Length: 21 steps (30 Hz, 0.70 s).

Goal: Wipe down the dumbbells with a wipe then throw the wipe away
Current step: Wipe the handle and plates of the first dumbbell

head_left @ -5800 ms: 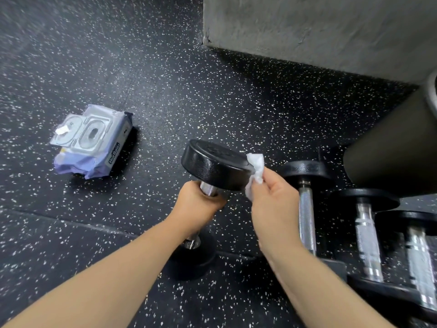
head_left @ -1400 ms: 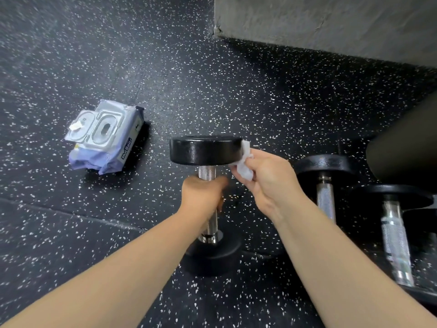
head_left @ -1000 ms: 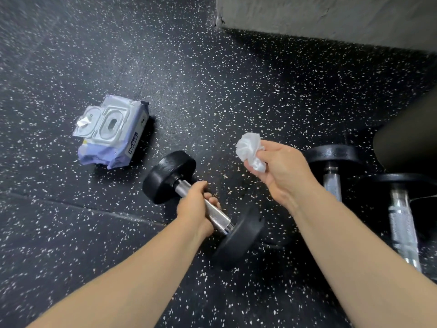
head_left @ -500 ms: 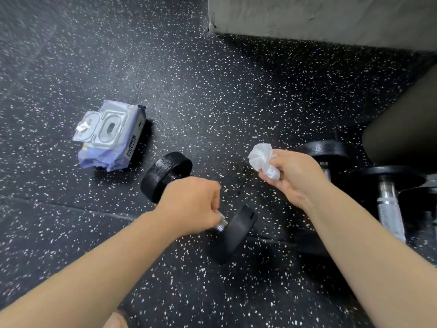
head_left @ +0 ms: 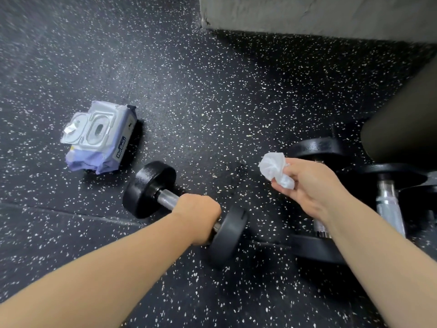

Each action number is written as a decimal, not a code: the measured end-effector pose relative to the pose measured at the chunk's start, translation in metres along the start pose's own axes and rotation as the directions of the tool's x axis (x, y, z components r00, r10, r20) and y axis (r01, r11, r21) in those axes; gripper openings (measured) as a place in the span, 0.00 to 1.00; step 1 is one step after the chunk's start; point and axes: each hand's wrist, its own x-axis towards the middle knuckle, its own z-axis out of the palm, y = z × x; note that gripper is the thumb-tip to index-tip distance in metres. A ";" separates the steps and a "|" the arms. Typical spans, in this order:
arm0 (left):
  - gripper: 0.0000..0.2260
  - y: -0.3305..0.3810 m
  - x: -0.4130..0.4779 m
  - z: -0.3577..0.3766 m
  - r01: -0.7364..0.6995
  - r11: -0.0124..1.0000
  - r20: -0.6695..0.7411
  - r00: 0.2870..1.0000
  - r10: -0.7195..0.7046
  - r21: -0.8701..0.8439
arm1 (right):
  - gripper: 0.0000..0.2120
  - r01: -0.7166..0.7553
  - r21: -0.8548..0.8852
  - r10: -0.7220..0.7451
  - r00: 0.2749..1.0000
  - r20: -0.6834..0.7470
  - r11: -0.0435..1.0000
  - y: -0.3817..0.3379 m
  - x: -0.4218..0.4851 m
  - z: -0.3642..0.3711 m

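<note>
Nearest: left hand (head_left: pixel 196 216), fingers wrapped fully round the metal handle of a dumbbell (head_left: pixel 151 188). The dumbbell lies tilted across the speckled floor (head_left: pixel 212 91), its near head low by the wrist and its far head angled toward the upper left; it appears to rest on the floor, but contact is not certain. Right hand (head_left: pixel 309 185) is held in the air to the right, fingertips and thumb pinching a crumpled white wipe (head_left: pixel 274 168). The wipe touches no dumbbell. Beyond the right hand are more dumbbells (head_left: pixel 387 204), standing close together under a dark rounded pad (head_left: pixel 402 124); whether they are wiped cannot be told. Farther left lies a pack of wipes (head_left: pixel 99 136), lid flipped open. Farthest is a grey concrete wall (head_left: pixel 307 13). Judgement: no wiping contact at present, mid-task. Left to do: possibly the other dumbbells, certainly the disposal. No bin in view.
</note>
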 end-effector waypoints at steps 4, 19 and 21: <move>0.06 0.011 0.006 -0.015 0.173 0.899 0.028 0.984 -0.177 -0.403 | 0.12 0.007 0.002 -0.007 1.000 -0.024 1.000 -0.003 0.001 -0.009; 0.10 -0.006 0.032 -0.003 0.229 0.157 0.161 0.921 -0.356 -0.961 | 0.09 -0.119 -0.077 0.109 0.987 -0.119 0.990 0.011 -0.003 0.005; 0.10 -0.008 0.028 0.004 0.242 -0.019 0.239 0.936 -0.259 -0.970 | 0.09 -0.152 -0.118 0.131 0.977 -0.169 0.981 0.017 -0.001 0.012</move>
